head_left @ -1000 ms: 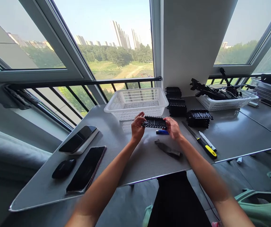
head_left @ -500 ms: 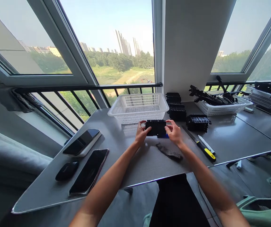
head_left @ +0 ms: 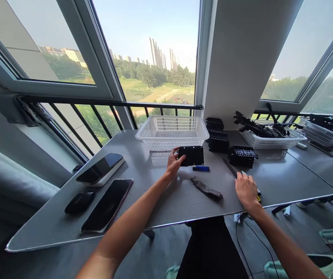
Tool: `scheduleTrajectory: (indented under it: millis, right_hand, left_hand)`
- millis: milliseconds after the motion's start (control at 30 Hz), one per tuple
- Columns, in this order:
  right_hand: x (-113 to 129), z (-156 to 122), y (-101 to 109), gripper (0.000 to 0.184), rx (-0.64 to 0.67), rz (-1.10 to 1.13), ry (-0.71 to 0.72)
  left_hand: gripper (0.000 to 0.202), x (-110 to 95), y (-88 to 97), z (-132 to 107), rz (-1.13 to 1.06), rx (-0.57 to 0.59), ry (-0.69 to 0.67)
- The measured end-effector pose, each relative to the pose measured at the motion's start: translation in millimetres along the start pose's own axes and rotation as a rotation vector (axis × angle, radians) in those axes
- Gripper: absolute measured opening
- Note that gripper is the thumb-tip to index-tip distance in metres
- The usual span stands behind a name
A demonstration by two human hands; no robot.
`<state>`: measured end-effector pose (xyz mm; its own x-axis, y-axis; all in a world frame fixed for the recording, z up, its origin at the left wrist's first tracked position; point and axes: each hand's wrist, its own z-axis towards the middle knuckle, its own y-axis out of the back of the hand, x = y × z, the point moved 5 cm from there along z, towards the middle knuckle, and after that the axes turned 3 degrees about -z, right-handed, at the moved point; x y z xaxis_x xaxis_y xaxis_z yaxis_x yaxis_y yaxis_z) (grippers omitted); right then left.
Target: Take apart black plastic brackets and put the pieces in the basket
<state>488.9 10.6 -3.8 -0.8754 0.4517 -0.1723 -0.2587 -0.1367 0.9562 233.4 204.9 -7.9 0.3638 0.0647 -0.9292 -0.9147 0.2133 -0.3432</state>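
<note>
My left hand (head_left: 174, 163) grips the left end of a flat black plastic part (head_left: 192, 155), thumb on its near face, holding it up above the table. My right hand (head_left: 246, 190) is down on the table at the right, fingers curled over the handle of a file (head_left: 230, 168) with a dark flat blade. A bit of the file's yellow handle end shows beside the wrist. A white pen (head_left: 259, 192) lies alongside, mostly covered by this hand. Below the black part sit a blue tool or pen-like piece (head_left: 201, 168) and a dark grey cloth strip (head_left: 206, 188).
A white plastic basket (head_left: 172, 145) stands behind the left hand. Stacks of black parts (head_left: 218, 141) and another black part (head_left: 242, 155) are right of it. A second basket (head_left: 272, 142) holds black pieces and cables. Phones (head_left: 108, 205) and a black mouse-like case (head_left: 80, 202) lie at left.
My right hand has let go of the black part and moved right and down onto the file. My left hand still holds the part, and the blue piece below it is now uncovered.
</note>
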Motion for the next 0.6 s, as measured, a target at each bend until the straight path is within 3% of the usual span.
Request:
scheduleTrajectory:
  millis: [200, 333, 500, 600]
  right_hand:
    - [-4.8, 8.9, -7.0, 0.022, 0.028, 0.03, 0.015]
    - [-4.9, 2.8, 0.5, 0.021, 0.001, 0.173, 0.048]
    - [-3.8, -8.8, 32.5, 0.03, -0.06, 0.639, -0.028]
    - [12.0, 0.1, 59.4, 0.038, -0.084, 1.026, 0.049]
  left_hand:
    - [0.065, -1.9, -0.2, -1.7, 0.0, -0.006, 0.005]
    - [0.064, -1.9, 1.7, -1.4, 0.011, -0.027, 0.0]
    - [0.061, -3.0, 3.7, -1.7, 0.023, -0.04, -0.019]
    - [0.061, -3.6, 5.4, -1.6, 0.034, -0.056, -0.026]
